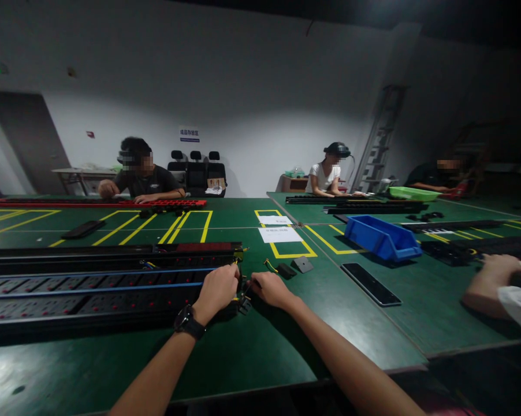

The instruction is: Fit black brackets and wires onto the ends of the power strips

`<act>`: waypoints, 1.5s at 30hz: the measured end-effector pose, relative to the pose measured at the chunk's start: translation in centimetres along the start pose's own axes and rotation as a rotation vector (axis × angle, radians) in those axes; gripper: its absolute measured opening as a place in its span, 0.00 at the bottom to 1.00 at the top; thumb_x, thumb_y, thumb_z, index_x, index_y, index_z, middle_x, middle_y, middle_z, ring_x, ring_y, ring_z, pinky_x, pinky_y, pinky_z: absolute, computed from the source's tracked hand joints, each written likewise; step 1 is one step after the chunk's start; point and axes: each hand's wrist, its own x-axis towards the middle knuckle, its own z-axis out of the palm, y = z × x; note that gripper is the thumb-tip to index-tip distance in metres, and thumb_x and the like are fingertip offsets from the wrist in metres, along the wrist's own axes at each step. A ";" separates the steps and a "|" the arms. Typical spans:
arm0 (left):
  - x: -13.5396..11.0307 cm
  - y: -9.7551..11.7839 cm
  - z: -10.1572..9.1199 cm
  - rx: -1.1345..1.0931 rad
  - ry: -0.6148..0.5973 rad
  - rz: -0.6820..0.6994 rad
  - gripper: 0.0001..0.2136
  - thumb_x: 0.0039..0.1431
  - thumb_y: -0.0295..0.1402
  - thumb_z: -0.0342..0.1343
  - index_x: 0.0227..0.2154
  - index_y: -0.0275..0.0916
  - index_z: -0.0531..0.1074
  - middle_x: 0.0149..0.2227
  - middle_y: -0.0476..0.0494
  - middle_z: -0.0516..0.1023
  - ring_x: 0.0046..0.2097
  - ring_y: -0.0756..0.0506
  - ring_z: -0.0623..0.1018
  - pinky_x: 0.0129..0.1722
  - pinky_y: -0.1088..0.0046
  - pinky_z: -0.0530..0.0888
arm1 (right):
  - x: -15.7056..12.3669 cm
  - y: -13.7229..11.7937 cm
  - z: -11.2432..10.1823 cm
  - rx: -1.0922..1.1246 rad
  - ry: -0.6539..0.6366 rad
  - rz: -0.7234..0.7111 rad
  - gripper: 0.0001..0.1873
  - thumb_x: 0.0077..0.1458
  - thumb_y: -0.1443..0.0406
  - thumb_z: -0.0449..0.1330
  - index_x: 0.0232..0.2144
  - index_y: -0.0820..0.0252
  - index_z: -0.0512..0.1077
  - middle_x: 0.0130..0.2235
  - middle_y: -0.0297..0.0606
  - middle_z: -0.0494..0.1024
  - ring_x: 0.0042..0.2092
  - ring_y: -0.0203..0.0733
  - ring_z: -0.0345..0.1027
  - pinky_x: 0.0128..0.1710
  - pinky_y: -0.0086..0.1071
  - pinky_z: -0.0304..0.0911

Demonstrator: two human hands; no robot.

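A long black power strip (pixel 91 292) with red switches and blue wires lies across the green table (pixel 252 352) in front of me. My left hand (pixel 217 289), with a black watch on the wrist, is closed on the strip's right end. My right hand (pixel 271 288) is closed just to the right of it, pinching a small black part with thin wires at the strip's end; what exactly it holds is too small to make out. Two small black caps (pixel 295 267) lie on the table a little beyond my right hand.
More black strips (pixel 113 251) lie behind the one I hold. A black flat cover (pixel 371 283) and a blue bin (pixel 382 236) sit to the right. A co-worker's hand (pixel 494 277) rests at the right. Other people sit at the far tables, one by a red strip (pixel 91 203).
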 end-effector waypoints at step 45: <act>-0.1 -0.6 -1.4 0.332 0.128 0.559 0.09 0.67 0.26 0.46 0.35 0.36 0.72 0.36 0.38 0.74 0.38 0.43 0.73 0.29 0.69 0.69 | 0.7 0.8 1.1 -0.087 -0.070 0.043 0.09 0.64 0.65 0.54 0.37 0.59 0.74 0.37 0.42 0.81 0.38 0.42 0.73 0.32 0.31 0.48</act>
